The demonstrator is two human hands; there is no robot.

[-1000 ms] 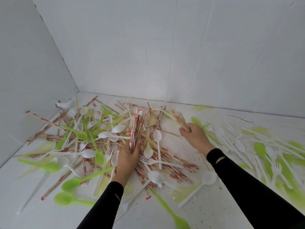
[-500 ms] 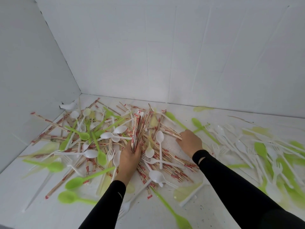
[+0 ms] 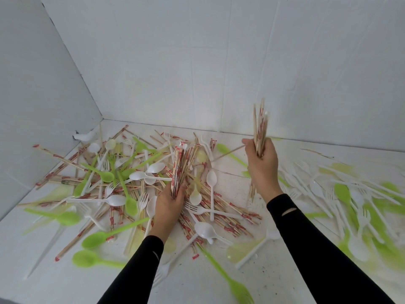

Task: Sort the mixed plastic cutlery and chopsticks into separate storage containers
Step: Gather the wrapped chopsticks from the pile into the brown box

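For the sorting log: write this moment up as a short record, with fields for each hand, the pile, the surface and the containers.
Left: the left hand grips a wrapped chopstick bundle, low over the pile.
Right: the right hand grips an upright chopstick bundle.
Pile: loose chopsticks mixed with white spoons, white forks and green spoons.
Surface: white floor, with white walls behind.
Containers: none in view.
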